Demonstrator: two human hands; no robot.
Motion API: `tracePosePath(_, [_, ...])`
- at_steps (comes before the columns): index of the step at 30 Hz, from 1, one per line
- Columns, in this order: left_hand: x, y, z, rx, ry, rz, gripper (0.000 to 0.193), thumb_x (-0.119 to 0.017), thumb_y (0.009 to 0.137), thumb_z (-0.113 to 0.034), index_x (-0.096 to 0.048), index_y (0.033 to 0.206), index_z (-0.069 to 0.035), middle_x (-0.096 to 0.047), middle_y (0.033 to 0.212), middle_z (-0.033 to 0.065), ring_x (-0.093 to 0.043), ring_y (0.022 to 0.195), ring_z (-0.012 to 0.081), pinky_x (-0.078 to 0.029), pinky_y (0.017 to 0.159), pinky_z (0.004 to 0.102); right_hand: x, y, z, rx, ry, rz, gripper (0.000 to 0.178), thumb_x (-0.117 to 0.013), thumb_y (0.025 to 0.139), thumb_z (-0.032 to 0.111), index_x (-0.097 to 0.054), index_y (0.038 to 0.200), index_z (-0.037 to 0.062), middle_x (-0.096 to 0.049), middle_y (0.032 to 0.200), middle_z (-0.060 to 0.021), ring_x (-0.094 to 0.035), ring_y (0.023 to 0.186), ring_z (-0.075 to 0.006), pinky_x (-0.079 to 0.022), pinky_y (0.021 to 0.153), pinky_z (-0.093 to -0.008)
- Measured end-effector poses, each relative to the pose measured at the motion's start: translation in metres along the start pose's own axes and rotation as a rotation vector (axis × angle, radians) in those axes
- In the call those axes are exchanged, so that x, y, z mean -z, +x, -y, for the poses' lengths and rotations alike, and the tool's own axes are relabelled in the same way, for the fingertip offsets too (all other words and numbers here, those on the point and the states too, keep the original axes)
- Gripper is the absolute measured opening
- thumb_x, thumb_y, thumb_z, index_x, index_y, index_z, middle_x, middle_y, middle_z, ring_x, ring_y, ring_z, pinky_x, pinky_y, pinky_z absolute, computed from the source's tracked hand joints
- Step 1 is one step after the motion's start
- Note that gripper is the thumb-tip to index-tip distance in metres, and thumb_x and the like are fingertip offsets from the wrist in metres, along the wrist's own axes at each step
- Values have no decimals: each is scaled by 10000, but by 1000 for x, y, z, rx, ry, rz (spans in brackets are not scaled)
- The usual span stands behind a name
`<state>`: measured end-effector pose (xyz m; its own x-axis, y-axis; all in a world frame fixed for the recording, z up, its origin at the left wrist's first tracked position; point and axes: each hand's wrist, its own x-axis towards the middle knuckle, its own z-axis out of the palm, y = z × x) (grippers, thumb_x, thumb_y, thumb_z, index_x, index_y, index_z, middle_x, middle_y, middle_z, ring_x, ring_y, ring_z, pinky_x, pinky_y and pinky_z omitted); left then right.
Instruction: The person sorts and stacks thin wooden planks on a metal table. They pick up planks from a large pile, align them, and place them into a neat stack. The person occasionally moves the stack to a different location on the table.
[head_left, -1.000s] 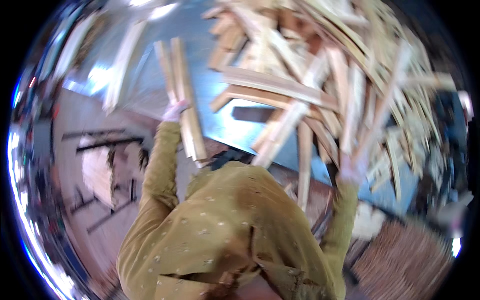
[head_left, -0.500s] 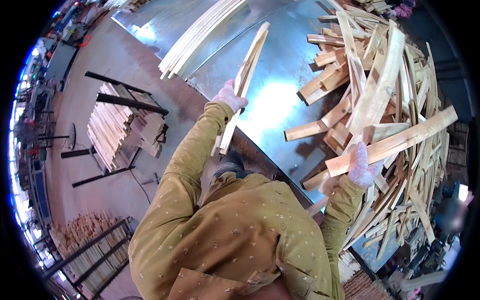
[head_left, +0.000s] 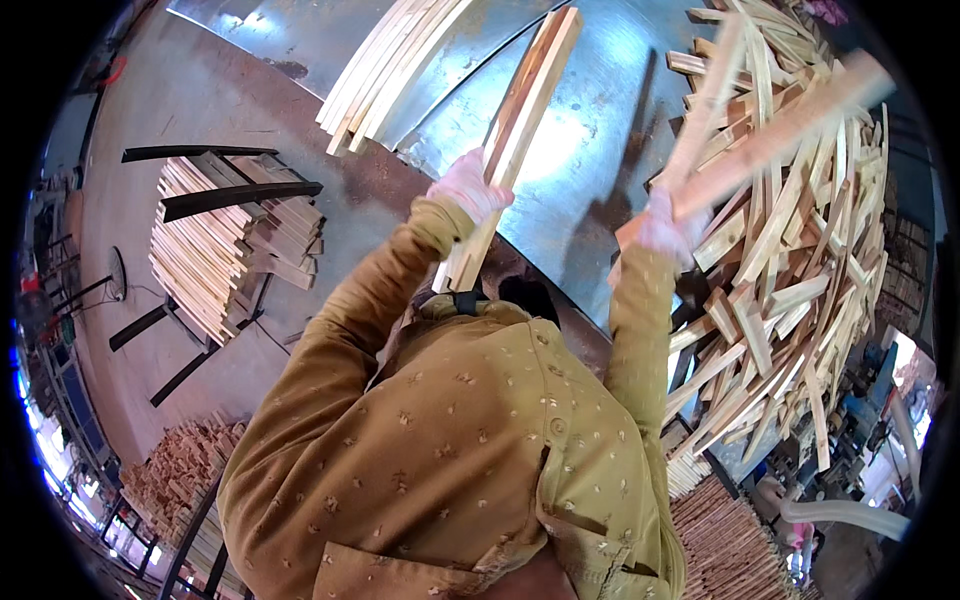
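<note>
My left hand [head_left: 470, 188], in a pale glove, is closed round a few long wooden strips [head_left: 528, 105] held together lengthwise over the near edge of the metal table [head_left: 600, 75]. Their lower ends hang close to my body. My right hand [head_left: 668, 228], gloved too and a little blurred, grips a wooden board [head_left: 780, 130] that slants up to the right. A second strip [head_left: 712, 95] rises steeply from the same hand, smeared by motion. Both pass in front of a big jumbled heap of wooden strips [head_left: 800, 300] on the table's right side.
A neat row of pale strips [head_left: 395, 65] lies at the table's far left. On the floor to the left, a black metal rack [head_left: 240, 195] holds stacked strips. More bundles [head_left: 185, 465] stand at the lower left, and stacked wood [head_left: 730, 540] sits at the lower right.
My right hand has moved left from the heap with the board, and a second strip now shows in it. The strips in my left hand have turned, showing a broader face.
</note>
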<state>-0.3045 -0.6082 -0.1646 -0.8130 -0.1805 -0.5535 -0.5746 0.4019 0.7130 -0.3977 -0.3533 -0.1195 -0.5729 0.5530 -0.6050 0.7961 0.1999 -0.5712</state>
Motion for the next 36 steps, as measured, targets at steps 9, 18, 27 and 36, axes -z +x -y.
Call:
tracePosePath(9, [28,9,-18,-104,-1692,602,668,-763,791,-275,-429,1271,47,-603,1027,173,-663,863,321,-601,766,424,-19,-2,-42,1331,-654,-288,576,-677,878,258,-480,1363,19,-465,1374,-256,-527,1195,-410,-459,996,-476])
tracePosePath(18, [-23,16,-91,33,-519,-340,713,-792,807,-399,-515,1330,-1,-675,1094,132,-654,1007,240,-519,888,286,-20,-63,-48,967,-233,752,754,-769,803,231,-414,1432,17,-505,1349,-195,-585,1144,-309,-520,926,-334])
tracePosePath(27, [12,24,-46,-26,-1010,44,394,-723,868,-225,-580,1185,-39,-657,947,75,-655,750,206,-580,662,356,15,10,-55,-335,1023,1441,570,-580,951,246,-387,1431,6,-598,1181,-227,-606,856,-252,-561,703,-385])
tracePosePath(36, [14,43,-56,-7,-554,-175,631,-754,857,-284,-497,1358,3,-638,1125,102,-592,1042,167,-481,899,299,-35,-18,-62,537,283,921,678,-600,939,405,-362,1478,71,-604,1198,-229,-617,903,-293,-531,795,-460])
